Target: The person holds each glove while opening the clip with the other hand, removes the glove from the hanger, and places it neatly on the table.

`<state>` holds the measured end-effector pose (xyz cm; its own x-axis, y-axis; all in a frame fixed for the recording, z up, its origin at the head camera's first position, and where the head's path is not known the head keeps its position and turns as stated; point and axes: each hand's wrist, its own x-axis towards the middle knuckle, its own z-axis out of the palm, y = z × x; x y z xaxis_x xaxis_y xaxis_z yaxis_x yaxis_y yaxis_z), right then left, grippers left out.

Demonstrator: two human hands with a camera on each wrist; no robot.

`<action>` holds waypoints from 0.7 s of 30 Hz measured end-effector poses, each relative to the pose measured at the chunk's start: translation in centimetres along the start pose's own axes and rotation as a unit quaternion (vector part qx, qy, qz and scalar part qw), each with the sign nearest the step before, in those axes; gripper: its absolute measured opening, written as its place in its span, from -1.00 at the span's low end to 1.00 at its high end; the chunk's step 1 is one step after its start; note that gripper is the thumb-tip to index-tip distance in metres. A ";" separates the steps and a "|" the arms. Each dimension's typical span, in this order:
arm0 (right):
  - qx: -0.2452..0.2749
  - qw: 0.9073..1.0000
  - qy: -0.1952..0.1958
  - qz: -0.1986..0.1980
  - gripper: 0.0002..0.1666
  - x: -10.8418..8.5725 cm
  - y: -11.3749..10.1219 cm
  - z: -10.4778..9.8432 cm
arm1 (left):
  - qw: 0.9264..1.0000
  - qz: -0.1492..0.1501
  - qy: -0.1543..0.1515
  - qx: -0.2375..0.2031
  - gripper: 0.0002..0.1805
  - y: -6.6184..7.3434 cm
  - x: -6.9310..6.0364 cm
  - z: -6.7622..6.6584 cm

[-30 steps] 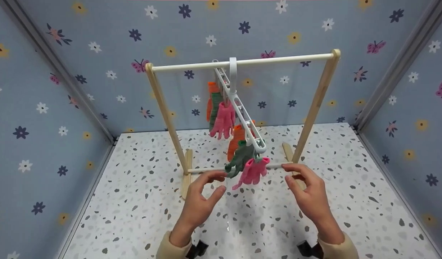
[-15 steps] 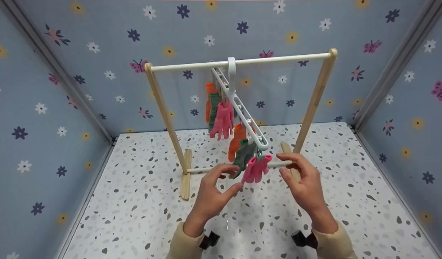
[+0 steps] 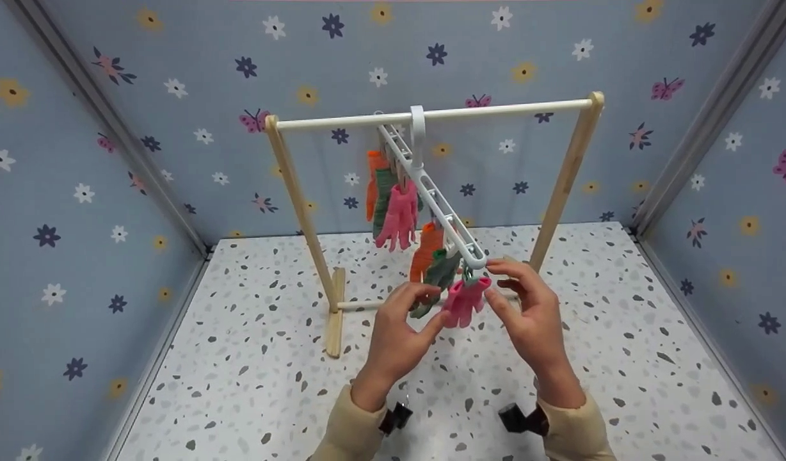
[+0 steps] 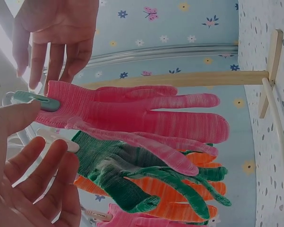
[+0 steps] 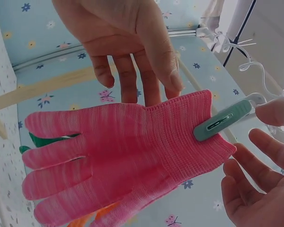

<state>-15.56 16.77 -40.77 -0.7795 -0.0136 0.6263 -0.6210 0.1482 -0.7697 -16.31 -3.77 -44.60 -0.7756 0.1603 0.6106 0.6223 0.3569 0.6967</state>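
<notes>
A pink knit glove (image 3: 465,304) hangs cuff up at the near end of a white clip hanger (image 3: 439,206). A green clothespin (image 5: 221,122) grips its cuff. My left hand (image 3: 401,333) is beside the glove on the left, fingers loosely bent and thumb near its lower part. To the right, my right hand (image 3: 530,317) has fingertips close to the cuff and the hanger's end. In the right wrist view, the right thumb and fingers (image 5: 255,165) stand apart around the clothespin; whether they touch it is unclear. Behind hang a green glove (image 4: 113,165) and an orange glove (image 4: 151,189).
The hanger's hook rests over the white bar (image 3: 508,110) of a wooden rack (image 3: 297,198). Further pink (image 3: 399,214), green (image 3: 382,198) and orange (image 3: 372,186) gloves hang at its far end. Flowered panels (image 3: 207,70) enclose the speckled tabletop (image 3: 252,384).
My left hand has moved right towards the pink glove. My right hand has moved left and up to the cuff. The hanger's near end has swung slightly to the right.
</notes>
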 end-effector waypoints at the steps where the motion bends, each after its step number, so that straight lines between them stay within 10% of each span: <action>1: 0.004 1.000 0.002 0.000 -0.63 0.0 0.0 0.1 | 1.000 0.001 0.002 0.000 -0.65 0.0 0.0 0.0; 21: 0.020 1.000 -0.014 -0.013 -0.75 0.3 0.1 1.4 | 1.000 0.018 0.014 -0.020 -0.82 -0.6 0.0 0.8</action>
<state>-15.92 15.35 -40.83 -0.7650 -0.0455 0.6425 -0.6431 0.1083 -0.7581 -16.74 -3.23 -45.33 -0.7493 0.1469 0.6457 0.6544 0.3140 0.6879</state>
